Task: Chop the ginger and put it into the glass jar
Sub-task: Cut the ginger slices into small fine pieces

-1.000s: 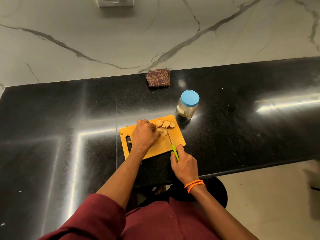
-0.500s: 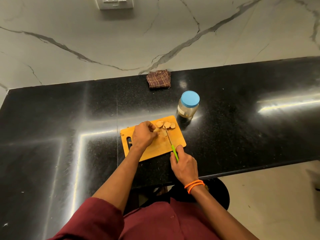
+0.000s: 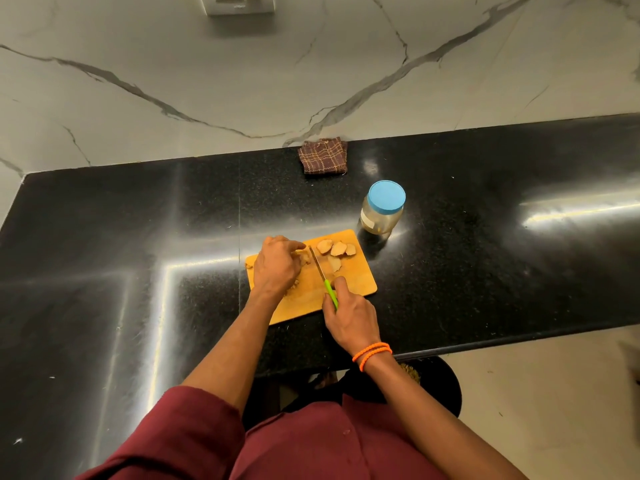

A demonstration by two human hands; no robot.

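A yellow cutting board (image 3: 349,284) lies near the front edge of the black counter. My left hand (image 3: 278,263) grips a ginger piece (image 3: 304,258) on the board's left half, fingers curled over it. My right hand (image 3: 348,315) grips the green handle of a knife (image 3: 320,270), whose blade stands against the right side of that ginger piece. Several cut ginger slices (image 3: 334,249) lie at the board's far right corner. The glass jar (image 3: 382,213), closed with a blue lid, stands just beyond the board's right corner.
A folded brown checked cloth (image 3: 323,156) lies at the back of the black counter (image 3: 138,237) against the marble wall. The counter's front edge runs just behind my right wrist. A wall socket (image 3: 239,3) sits high on the wall.
The knife blade has shifted slightly left on the ginger under my left hand. Both hands have stayed on the board.
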